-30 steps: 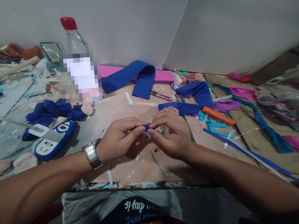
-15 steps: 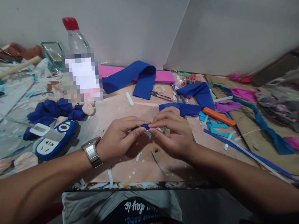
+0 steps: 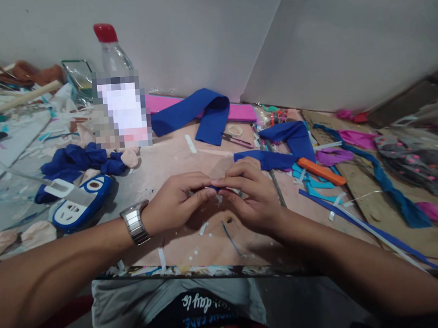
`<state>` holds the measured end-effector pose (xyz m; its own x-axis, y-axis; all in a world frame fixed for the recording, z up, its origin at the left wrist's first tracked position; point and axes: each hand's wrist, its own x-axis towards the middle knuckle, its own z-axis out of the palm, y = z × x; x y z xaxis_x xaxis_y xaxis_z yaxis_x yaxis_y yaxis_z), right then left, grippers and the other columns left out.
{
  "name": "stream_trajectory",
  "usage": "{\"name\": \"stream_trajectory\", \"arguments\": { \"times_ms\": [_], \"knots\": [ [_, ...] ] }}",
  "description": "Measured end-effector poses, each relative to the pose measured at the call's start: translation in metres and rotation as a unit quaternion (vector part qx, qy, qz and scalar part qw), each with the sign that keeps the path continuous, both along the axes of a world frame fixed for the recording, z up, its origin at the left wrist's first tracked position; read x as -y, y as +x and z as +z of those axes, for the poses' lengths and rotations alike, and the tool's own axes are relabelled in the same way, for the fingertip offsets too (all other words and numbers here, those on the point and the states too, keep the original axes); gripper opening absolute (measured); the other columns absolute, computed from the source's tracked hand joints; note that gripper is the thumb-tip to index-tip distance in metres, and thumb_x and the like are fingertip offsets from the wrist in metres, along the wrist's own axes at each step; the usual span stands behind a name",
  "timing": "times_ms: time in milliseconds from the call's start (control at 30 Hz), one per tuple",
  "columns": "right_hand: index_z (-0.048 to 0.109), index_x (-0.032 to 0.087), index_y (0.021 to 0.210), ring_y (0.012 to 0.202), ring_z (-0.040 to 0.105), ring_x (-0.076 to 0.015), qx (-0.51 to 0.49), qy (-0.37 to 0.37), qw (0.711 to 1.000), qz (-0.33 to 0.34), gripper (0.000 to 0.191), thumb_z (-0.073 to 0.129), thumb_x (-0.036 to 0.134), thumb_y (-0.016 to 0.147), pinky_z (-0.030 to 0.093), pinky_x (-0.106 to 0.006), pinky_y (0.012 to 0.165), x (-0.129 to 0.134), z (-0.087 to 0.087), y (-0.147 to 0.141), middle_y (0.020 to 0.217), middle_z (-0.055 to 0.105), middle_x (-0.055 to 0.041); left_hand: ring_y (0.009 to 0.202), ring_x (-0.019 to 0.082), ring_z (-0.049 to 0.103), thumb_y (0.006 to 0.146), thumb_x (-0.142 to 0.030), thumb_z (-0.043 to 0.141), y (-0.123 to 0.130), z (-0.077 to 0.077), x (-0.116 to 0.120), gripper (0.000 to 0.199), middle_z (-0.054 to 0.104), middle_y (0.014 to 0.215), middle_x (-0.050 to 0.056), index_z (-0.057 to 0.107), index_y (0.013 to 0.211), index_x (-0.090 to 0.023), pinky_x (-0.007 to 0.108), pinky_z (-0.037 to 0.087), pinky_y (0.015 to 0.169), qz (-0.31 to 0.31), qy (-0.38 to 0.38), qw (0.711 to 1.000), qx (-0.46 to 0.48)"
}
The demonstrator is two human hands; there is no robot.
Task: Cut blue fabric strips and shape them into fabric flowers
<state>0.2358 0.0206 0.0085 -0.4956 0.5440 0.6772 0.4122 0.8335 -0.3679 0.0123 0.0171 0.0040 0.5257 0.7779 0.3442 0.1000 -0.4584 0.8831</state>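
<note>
Between my fingertips, above the middle of the worktable (image 3: 194, 245), is a small piece of dark blue fabric (image 3: 214, 188), mostly hidden. My left hand (image 3: 186, 199) pinches it from the left with thumb and forefinger; a metal-banded watch (image 3: 136, 223) is on that wrist. From the right, my right hand (image 3: 253, 191) grips the same piece, its thumb below and fingers curled over the top. The fingertips of both hands meet at the fabric. Just behind my right hand lies a flat blue fabric strip (image 3: 274, 159).
An orange cutter (image 3: 321, 171) lies on the right, near a long blue strip (image 3: 358, 224). Scissors (image 3: 238, 140) and a wide blue band (image 3: 211, 117) are at the back. Leftward are a blue-and-white power socket (image 3: 83, 203), bunched blue fabric (image 3: 82, 161) and a red-capped bottle (image 3: 116, 54).
My fingertips have pressed closer together over the blue fabric, and less of it shows. My right fingers have shifted slightly over it. The things on the table stay put.
</note>
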Motion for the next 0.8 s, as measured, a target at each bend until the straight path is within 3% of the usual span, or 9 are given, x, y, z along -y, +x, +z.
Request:
{"name": "stream_trajectory", "arguments": {
  "times_ms": [300,500,800],
  "knots": [
    [0.067,0.024,0.111,0.097,0.065,-0.0226,0.023,-0.015,0.999,-0.027,0.012,0.064,0.023,0.099,0.043,-0.044,0.090,0.0034,0.0036,-0.0033,0.101,0.070,-0.0057,0.080,0.015,0.071,0.092,-0.034,0.076,0.0013,-0.0003,0.0028,0.018,0.079,0.090,0.004,0.078,0.099,-0.018,0.026,0.056,0.072,0.117,-0.017,0.993,-0.004],
    [0.070,0.025,0.105,0.094,0.066,-0.0217,0.014,-0.011,0.999,-0.032,0.007,0.067,0.023,0.099,0.042,-0.043,0.090,0.0023,0.0017,-0.0033,0.097,0.073,-0.0041,0.087,0.015,0.074,0.096,-0.030,0.070,0.0001,0.0001,0.0033,0.016,0.081,0.097,0.005,0.080,0.102,-0.019,0.027,0.056,0.079,0.101,0.026,0.994,-0.016],
    [0.075,0.025,0.105,0.086,0.068,-0.0192,-0.040,-0.020,0.999,-0.001,0.010,0.071,0.029,0.098,0.044,-0.041,0.087,0.0012,0.0013,-0.0038,0.092,0.074,-0.0031,0.088,0.015,0.073,0.094,-0.031,0.073,0.0017,-0.0018,0.0014,0.017,0.080,0.100,0.004,0.078,0.106,-0.020,0.027,0.055,0.079,0.073,-0.012,0.997,0.005]
  ]
}}
